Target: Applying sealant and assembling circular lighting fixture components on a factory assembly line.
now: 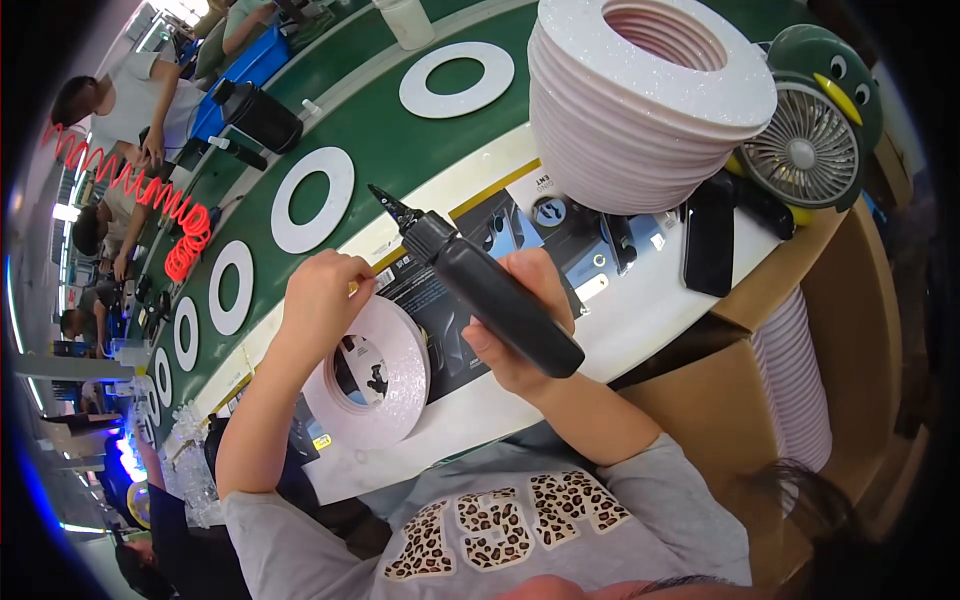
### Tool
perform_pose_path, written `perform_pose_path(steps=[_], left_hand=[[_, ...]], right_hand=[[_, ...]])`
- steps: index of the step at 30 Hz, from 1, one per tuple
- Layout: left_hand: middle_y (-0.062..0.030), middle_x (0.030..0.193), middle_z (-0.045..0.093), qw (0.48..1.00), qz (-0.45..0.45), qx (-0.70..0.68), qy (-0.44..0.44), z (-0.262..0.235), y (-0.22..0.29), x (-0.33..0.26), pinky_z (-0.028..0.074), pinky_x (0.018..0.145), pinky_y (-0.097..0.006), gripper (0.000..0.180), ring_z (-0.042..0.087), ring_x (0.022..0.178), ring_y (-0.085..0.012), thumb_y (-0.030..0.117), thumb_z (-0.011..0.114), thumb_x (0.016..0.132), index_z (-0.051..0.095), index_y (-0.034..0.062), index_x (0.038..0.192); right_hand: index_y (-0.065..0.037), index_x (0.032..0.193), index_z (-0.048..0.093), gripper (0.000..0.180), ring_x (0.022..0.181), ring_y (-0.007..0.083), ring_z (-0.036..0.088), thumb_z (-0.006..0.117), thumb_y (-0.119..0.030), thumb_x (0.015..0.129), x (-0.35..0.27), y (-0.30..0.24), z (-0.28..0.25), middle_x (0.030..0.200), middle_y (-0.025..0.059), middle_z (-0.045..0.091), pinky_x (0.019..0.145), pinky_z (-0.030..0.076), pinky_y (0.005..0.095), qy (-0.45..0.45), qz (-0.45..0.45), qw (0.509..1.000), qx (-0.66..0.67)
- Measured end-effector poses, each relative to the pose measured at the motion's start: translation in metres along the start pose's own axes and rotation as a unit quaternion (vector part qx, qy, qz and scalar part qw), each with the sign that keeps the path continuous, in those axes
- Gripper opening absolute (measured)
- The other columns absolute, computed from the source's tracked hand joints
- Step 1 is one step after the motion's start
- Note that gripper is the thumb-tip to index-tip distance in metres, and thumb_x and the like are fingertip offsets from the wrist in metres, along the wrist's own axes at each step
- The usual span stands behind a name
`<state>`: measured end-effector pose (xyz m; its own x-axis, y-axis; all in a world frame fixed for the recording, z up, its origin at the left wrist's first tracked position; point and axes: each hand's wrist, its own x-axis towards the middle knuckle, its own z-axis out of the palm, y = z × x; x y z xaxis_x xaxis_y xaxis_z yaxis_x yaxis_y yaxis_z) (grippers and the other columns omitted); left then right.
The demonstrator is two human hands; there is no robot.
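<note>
My right hand [528, 325] is wrapped round a black squeeze bottle [505, 300], held tilted with its pointed nozzle toward the far left. At the far edge of a glittery white ring [400, 385] my left hand [325, 300] is closed, its fingers curled at the rim. The ring looks doubled or thick at its right edge, and printed sheet shows through its hole. A tall stack of the same white rings [640, 130] stands beyond my right hand.
Several white rings lie spaced along the green conveyor belt [385, 130]. To the right are a small fan [805, 145] and a black phone [708, 240]. An open cardboard box [700, 400] holds more stacked rings [795, 380]. Other people work along the belt's far side.
</note>
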<state>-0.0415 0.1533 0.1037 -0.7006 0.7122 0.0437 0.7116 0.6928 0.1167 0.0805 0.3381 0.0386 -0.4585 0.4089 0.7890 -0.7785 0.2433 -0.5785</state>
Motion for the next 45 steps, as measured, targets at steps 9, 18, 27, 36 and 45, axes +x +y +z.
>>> perform_pose_path(steps=[9,18,27,36,45], left_hand=[[-0.0136,0.067,0.062,0.997,-0.018,0.044,-0.068,0.029,0.002,0.027,0.049,0.066,-0.04,0.007,0.061,0.069,-0.0309,0.011,0.064,0.07,0.068,0.0076,0.074],[-0.0157,0.072,0.065,0.992,0.003,-0.064,-0.111,0.04,-0.011,0.029,0.051,0.068,-0.041,0.01,0.064,0.07,-0.0326,0.006,0.062,0.068,0.07,0.006,0.074],[-0.0175,0.076,0.067,0.984,-0.037,-0.091,-0.15,0.042,-0.01,0.031,0.052,0.068,-0.04,0.012,0.065,0.073,-0.0335,0.001,0.062,0.068,0.071,0.0031,0.076],[-0.0155,0.073,0.066,0.987,-0.024,-0.098,-0.125,0.048,-0.009,0.027,0.052,0.068,-0.04,0.008,0.065,0.072,-0.0319,0.003,0.064,0.067,0.069,0.0044,0.073],[-0.0135,0.068,0.064,0.985,-0.038,-0.127,-0.107,0.052,-0.01,0.027,0.05,0.067,-0.04,0.006,0.062,0.072,-0.0303,0.005,0.068,0.062,0.068,0.0068,0.068]], right_hand=[[0.001,0.134,0.037,0.066,0.075,0.0178,0.054,0.072,-0.015,0.081,0.007,-0.001,-0.002,0.098,0.0154,0.053,0.066,0.045,0.0277,-0.011,-0.023,1.0,-0.004],[-0.001,0.136,0.034,0.067,0.073,0.0175,0.053,0.071,-0.016,0.082,0.006,-0.002,-0.002,0.097,0.0156,0.053,0.064,0.045,0.0284,-0.022,-0.014,1.0,-0.002],[-0.003,0.138,0.033,0.068,0.076,0.0188,0.052,0.07,-0.015,0.083,0.005,-0.003,-0.002,0.098,0.0156,0.053,0.065,0.045,0.0293,-0.026,-0.01,1.0,-0.001],[-0.002,0.128,0.044,0.061,0.075,0.0182,0.053,0.075,-0.018,0.078,0.003,-0.003,0.005,0.095,0.0133,0.055,0.065,0.045,0.0283,0.02,0.011,0.999,0.024],[-0.001,0.12,0.055,0.056,0.073,0.0171,0.055,0.079,-0.022,0.074,0.004,-0.002,0.006,0.092,0.0109,0.058,0.063,0.045,0.0264,0.062,0.011,0.997,0.036]])
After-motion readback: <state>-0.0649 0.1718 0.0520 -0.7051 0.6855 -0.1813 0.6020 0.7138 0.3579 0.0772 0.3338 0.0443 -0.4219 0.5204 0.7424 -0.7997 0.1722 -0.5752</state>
